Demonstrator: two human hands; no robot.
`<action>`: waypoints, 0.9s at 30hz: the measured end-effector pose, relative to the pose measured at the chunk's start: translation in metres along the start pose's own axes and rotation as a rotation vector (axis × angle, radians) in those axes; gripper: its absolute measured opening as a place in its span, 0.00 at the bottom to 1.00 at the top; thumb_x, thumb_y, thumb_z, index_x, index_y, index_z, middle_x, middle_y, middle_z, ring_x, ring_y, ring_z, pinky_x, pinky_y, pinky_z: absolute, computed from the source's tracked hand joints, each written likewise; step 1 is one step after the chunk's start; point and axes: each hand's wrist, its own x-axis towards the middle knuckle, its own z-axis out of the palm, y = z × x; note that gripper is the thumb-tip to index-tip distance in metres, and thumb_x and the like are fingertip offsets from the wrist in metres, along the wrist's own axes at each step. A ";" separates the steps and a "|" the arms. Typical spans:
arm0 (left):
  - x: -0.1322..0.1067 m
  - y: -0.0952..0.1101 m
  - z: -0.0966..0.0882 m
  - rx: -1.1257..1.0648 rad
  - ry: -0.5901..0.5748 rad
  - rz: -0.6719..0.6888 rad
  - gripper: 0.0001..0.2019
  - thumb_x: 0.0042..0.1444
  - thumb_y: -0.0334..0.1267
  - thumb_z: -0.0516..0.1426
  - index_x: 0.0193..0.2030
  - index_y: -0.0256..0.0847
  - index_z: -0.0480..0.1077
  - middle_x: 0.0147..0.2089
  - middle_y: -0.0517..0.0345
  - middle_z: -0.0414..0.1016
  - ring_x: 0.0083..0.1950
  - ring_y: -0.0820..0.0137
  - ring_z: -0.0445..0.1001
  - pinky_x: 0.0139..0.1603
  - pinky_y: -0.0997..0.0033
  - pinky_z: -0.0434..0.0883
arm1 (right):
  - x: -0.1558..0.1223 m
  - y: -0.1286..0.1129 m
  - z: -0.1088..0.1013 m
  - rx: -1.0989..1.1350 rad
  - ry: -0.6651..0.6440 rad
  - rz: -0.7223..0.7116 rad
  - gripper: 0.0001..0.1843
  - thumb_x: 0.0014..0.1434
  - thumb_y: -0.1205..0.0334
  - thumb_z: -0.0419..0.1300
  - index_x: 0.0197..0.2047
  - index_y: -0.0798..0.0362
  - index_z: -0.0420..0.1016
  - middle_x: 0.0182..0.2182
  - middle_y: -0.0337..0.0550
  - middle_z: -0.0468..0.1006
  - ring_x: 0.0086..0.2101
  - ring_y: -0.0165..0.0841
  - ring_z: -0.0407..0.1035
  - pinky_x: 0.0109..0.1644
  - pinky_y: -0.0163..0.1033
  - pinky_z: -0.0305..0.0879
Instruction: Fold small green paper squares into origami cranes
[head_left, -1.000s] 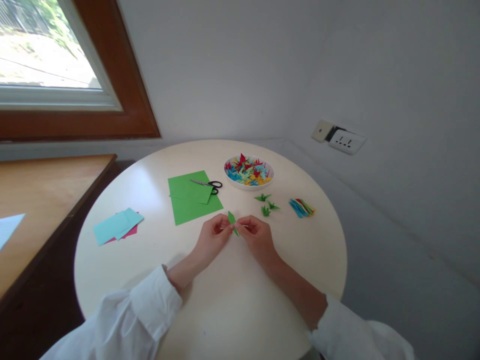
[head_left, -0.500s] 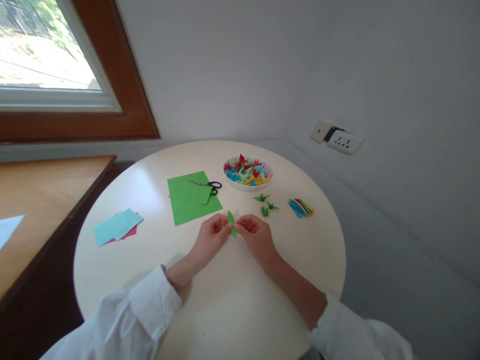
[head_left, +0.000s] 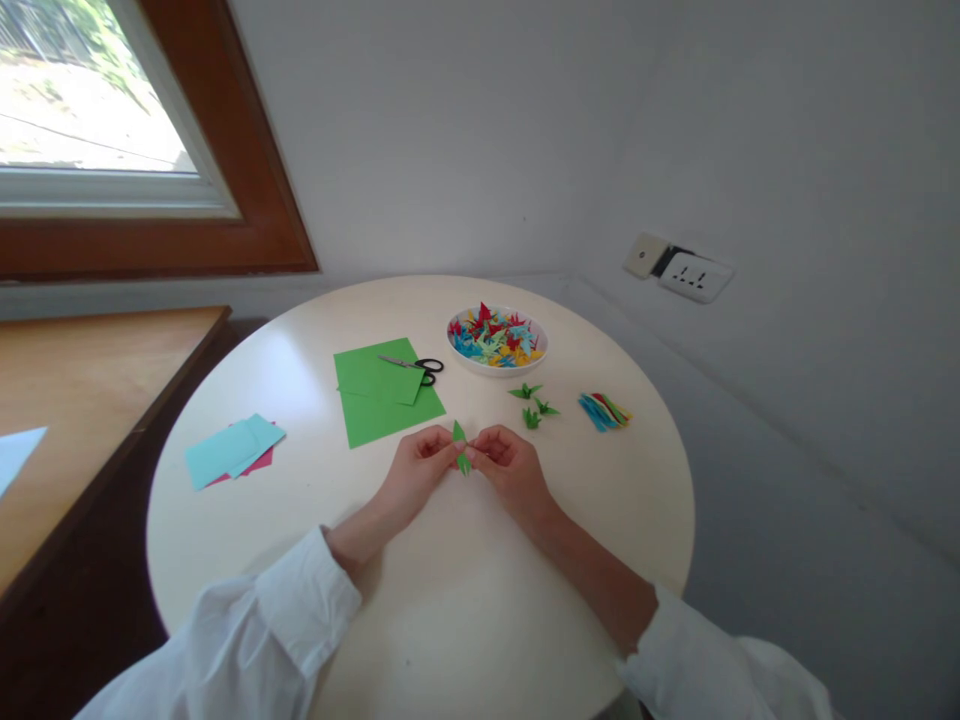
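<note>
Between my two hands is a small folded green paper piece (head_left: 460,434), long and pointed at its far end. My left hand (head_left: 421,462) pinches it from the left with thumb and fingers. From the right, my right hand (head_left: 510,464) pinches it too, fingertips close to those of the left. Its middle is partly hidden by my fingers. Just beyond my right hand lie several small folded green paper cranes (head_left: 531,418). Beyond my left hand are green paper sheets (head_left: 367,420), with black-handled scissors (head_left: 429,366) resting on top.
A white bowl (head_left: 495,371) full of colourful paper cranes stands at the back of the round white table (head_left: 420,640). Coloured paper strips (head_left: 604,411) lie at the right. Light blue paper (head_left: 217,455) overlaps pink paper on the left. A wooden surface (head_left: 97,390) adjoins at left.
Both hands keep their pinch on the green paper piece, which has tilted very slightly. The whole view has shifted a little; the things on the table stay put.
</note>
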 end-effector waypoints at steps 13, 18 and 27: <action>-0.002 0.006 0.002 -0.059 0.025 -0.026 0.10 0.40 0.39 0.63 0.20 0.36 0.67 0.20 0.62 0.66 0.24 0.76 0.63 0.27 0.75 0.60 | -0.003 0.000 -0.001 -0.301 -0.164 -0.079 0.13 0.48 0.55 0.59 0.19 0.54 0.67 0.16 0.33 0.65 0.21 0.26 0.57 0.25 0.33 0.54; -0.002 0.002 0.001 -0.001 0.010 -0.004 0.12 0.41 0.41 0.63 0.21 0.36 0.67 0.20 0.62 0.66 0.24 0.76 0.63 0.27 0.75 0.60 | -0.003 0.002 -0.003 -0.346 -0.190 -0.098 0.13 0.49 0.55 0.59 0.19 0.54 0.70 0.15 0.34 0.67 0.20 0.27 0.58 0.24 0.33 0.53; -0.001 0.003 0.002 -0.070 0.075 -0.017 0.12 0.40 0.41 0.64 0.20 0.37 0.65 0.17 0.66 0.64 0.20 0.78 0.63 0.23 0.74 0.59 | -0.005 0.000 -0.003 -0.427 -0.243 -0.119 0.12 0.51 0.58 0.57 0.21 0.54 0.74 0.17 0.37 0.73 0.20 0.26 0.59 0.25 0.33 0.54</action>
